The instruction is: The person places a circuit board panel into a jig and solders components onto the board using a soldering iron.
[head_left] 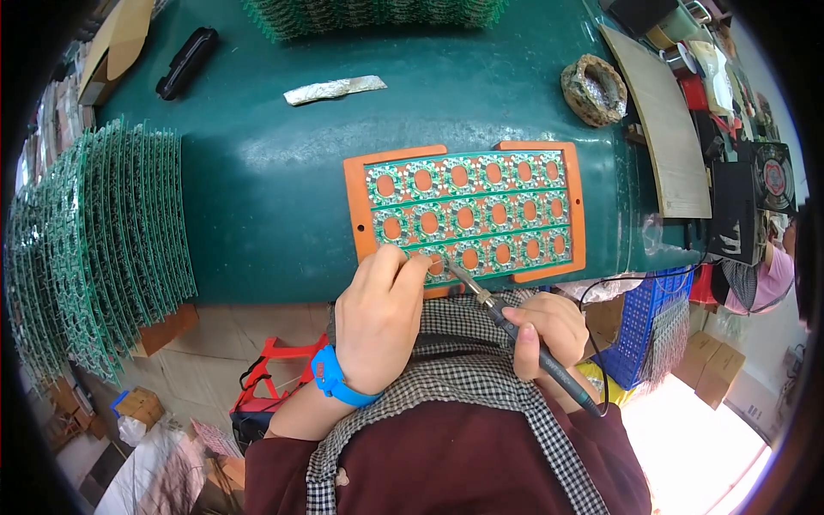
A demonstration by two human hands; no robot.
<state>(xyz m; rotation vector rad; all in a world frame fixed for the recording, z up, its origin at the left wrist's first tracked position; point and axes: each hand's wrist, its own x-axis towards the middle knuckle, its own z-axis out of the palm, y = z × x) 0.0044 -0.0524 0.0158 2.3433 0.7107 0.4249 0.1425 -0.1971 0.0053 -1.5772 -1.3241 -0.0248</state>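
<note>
My right hand (549, 333) is closed round a soldering iron (515, 330), its tip slanting to the near left part of a green circuit board panel (481, 199). The panel has rows of round cut-outs and lies in an orange fixture tray (578, 236). My left hand (383, 296), with a blue band on its wrist, bends over the near left corner of the panel. Its thumb and forefinger are pinched close to the iron's tip; what they hold, if anything, is too small to tell.
Upright circuit boards (129, 232) stand packed on the left, more boards (369, 15) at the far edge. A foil strip (335, 89), a black object (186, 63) and a rough round bowl (594, 90) lie beyond the tray. The iron's cable (601, 287) runs right, towards a black box (736, 219).
</note>
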